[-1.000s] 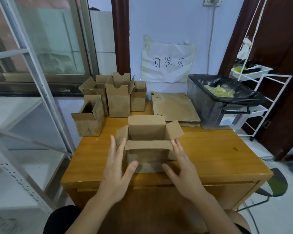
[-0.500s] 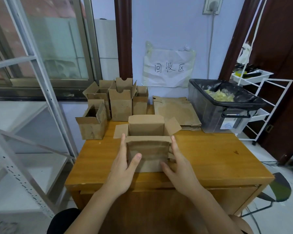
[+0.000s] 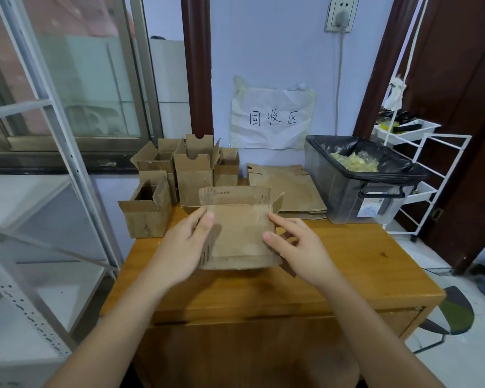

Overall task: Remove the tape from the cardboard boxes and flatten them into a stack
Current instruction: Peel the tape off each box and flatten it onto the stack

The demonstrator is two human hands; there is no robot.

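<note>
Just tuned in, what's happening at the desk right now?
A person is holding a cardboard box over the wooden desk, the left hand and right hand gripping its two sides. Several open boxes wait at the back left. A flattened stack lies beside the black-lined bin.

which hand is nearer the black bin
Right. The right hand grips the box's right side, on the side toward the bin; the left hand grips its far, left side.
</note>
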